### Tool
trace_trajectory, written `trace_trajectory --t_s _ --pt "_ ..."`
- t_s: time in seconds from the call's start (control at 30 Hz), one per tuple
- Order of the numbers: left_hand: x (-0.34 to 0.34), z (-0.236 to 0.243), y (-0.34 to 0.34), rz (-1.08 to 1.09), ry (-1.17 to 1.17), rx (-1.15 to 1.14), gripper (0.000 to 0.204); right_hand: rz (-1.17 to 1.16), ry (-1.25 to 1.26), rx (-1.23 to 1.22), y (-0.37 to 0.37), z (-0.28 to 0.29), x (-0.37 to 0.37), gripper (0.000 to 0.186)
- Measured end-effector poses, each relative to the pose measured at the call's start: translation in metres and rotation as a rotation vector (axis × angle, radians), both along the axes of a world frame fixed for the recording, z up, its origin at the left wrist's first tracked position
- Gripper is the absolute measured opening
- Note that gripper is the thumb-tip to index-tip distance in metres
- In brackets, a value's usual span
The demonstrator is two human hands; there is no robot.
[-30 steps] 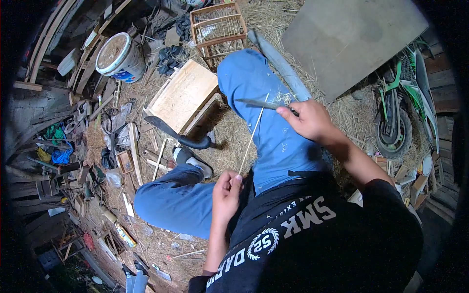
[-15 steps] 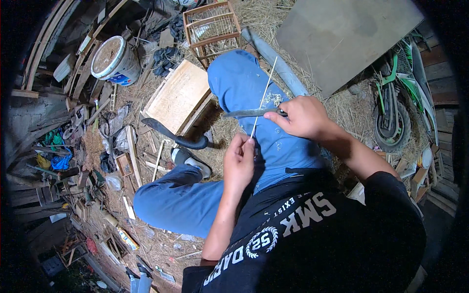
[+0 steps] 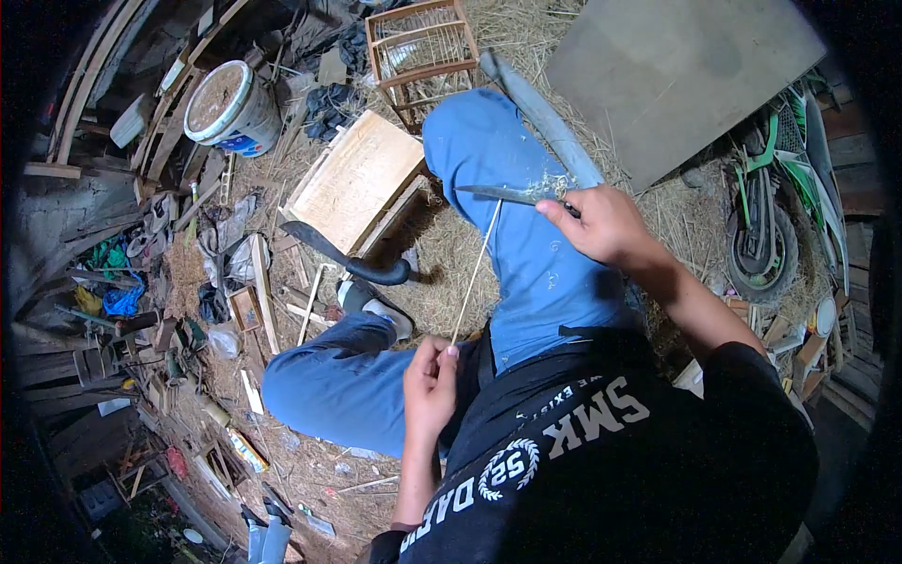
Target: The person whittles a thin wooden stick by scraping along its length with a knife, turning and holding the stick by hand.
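My right hand (image 3: 601,226) is closed around the handle of a knife (image 3: 507,195), its blade pointing left above my thigh. Between the fingertips of my left hand (image 3: 430,381), near my lap, one end of a thin pale wooden stick (image 3: 476,268) is pinched. The stick slants up and away, and its far end meets the knife blade. Small pale shavings (image 3: 550,183) lie on the blue trouser leg (image 3: 507,141) by the knee. A bigger curved blade with a black handle (image 3: 376,273) rests against the near side of a low wooden box (image 3: 357,183).
Beyond my knee stands a wooden cage (image 3: 423,42), beside a grey pipe (image 3: 545,117) and a large flat board (image 3: 676,75). A white bucket (image 3: 230,108) is at the far left. On the right is a green and white motorbike (image 3: 770,207). Straw and wood scraps cover the floor.
My left hand has drawn back toward my lap with the stick, so the knife blade now meets the stick's far end. The knife hand has shifted only slightly in view.
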State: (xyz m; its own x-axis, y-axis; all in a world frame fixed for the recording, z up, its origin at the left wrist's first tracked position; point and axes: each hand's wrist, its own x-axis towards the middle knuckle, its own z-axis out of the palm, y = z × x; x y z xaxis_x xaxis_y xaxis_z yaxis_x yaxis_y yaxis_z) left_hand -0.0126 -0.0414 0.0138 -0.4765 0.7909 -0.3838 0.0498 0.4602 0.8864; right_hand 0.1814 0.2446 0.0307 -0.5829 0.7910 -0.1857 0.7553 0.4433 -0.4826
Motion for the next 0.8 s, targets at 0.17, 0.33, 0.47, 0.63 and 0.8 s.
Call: trace_trajectory --t_s 0.17,0.33,0.47,0.63,0.8 --pt "0.014 -0.013 0.073 -0.097 -0.196 0.134 0.016 0.102 0.006 0.052 -0.009 0.011 -0.003 0.068" --pt "0.020 -0.022 0.133 -0.138 -0.146 0.223 0.018 0.186 -0.016 0.117 -0.009 0.013 -0.011 0.069" --pt "0.021 -0.019 0.121 -0.116 -0.153 0.222 0.019 0.169 -0.070 0.137 -0.009 0.012 -0.010 0.070" --pt "0.012 -0.018 0.058 -0.119 -0.088 0.100 0.019 0.115 -0.048 0.142 -0.004 0.009 -0.007 0.068" --pt "0.006 -0.017 -0.005 -0.073 -0.236 0.041 0.019 0.051 -0.011 0.085 -0.002 0.008 -0.008 0.066"
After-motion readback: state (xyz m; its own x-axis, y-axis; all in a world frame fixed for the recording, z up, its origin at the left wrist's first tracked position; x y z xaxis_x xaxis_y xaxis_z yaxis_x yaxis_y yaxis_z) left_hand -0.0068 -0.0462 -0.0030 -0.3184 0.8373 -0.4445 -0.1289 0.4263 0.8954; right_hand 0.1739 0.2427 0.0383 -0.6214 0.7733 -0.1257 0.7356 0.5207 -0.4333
